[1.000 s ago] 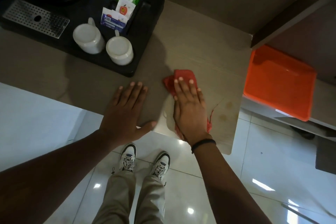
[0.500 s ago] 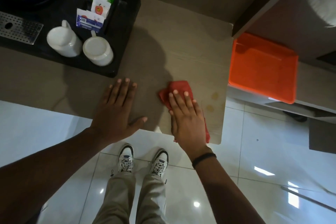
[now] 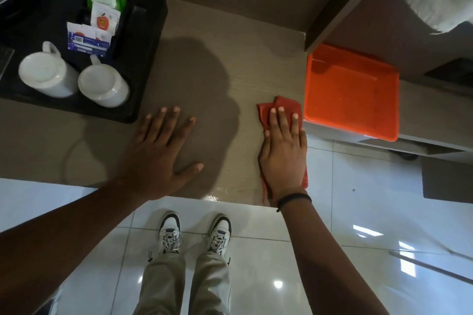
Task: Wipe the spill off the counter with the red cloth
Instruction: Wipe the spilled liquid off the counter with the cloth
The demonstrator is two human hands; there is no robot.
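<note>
With the right hand (image 3: 282,151) spread flat on the red cloth (image 3: 281,106) at the counter (image 3: 225,64) edge, centre-right, and the left hand (image 3: 158,153) splayed bare, a push could drag the cloth off.

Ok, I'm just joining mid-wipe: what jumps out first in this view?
The right hand lies flat on the red cloth at the counter's right edge, with the left hand flat on the bare surface beside it. Right of the cloth, lower down, sits a bright orange tray. Far left, two upturned white mugs stand on a black tray.
</note>
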